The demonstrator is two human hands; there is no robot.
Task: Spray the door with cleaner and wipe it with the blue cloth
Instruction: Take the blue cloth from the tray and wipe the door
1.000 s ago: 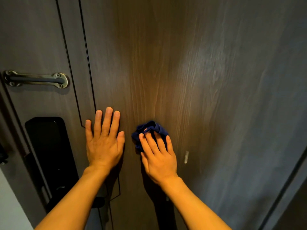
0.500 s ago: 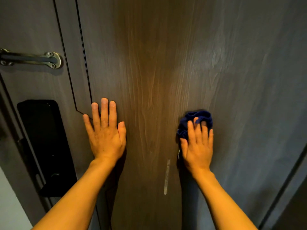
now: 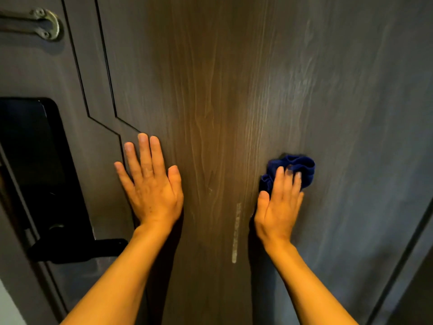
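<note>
A dark wood-grain door (image 3: pixel 234 78) fills the head view. My left hand (image 3: pixel 150 184) lies flat against it, fingers spread, holding nothing. My right hand (image 3: pixel 280 205) presses a crumpled blue cloth (image 3: pixel 302 166) onto the door right of centre; the cloth bunches out above my fingertips. A pale vertical streak (image 3: pixel 235 233) runs down the door between my two wrists. No spray bottle is in view.
A black electronic lock with a lever handle (image 3: pixel 42 179) sits on the door's left side. Above it is a metal latch bar (image 3: pixel 44 23). Thin grooves (image 3: pixel 103 118) cut the panel near the lock. The door's edge and frame (image 3: pixel 412 242) run down the lower right.
My right hand has carried the cloth from the door's middle to the right. The view has dropped lower, so the latch bar sits higher in frame. My left hand stays flat on the door.
</note>
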